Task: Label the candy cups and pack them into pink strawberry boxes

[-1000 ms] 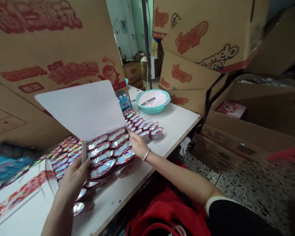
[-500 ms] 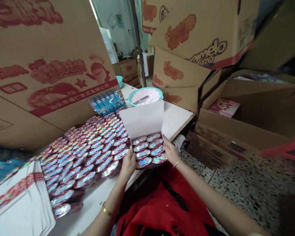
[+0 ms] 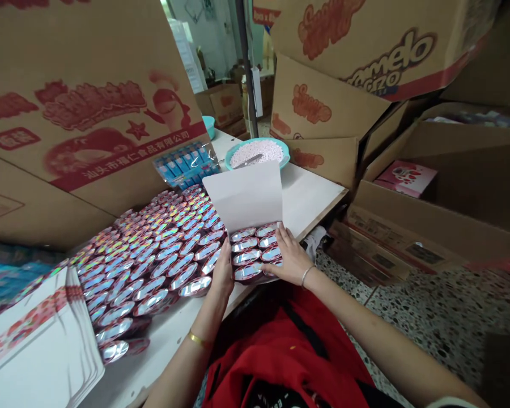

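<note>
Resting at the near edge of the table, the white-flapped box of foil-topped cups is flanked by the left hand, whose grip cannot be told; its right side is covered by the right hand, spread wide. Loose cups are massed left.

We look over a white-topped table with a brownish edge, a speckled floor to its right. Beyond the table, we see a dark upright pole and, farther back, a pale bluish wall in dim light.
</note>
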Action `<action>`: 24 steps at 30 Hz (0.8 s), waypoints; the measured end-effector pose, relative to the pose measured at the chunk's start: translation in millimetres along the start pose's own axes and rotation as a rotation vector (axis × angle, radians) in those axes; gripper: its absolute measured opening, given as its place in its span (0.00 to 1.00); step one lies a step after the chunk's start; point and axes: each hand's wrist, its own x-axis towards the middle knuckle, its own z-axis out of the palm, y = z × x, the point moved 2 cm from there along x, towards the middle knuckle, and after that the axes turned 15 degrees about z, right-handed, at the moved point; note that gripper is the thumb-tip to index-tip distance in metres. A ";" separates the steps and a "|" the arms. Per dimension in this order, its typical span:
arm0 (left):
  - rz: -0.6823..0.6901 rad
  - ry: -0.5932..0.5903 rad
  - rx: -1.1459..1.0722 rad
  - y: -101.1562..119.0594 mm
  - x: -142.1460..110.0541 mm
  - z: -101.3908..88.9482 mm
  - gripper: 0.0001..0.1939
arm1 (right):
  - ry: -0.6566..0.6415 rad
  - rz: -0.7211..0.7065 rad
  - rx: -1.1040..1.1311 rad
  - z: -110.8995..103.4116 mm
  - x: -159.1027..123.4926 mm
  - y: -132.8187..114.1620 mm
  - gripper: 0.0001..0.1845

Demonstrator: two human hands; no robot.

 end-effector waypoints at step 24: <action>0.081 0.076 0.036 -25.2 24.9 2.1 0.37 | 0.005 -0.248 -0.176 -24.5 36.8 26.4 0.58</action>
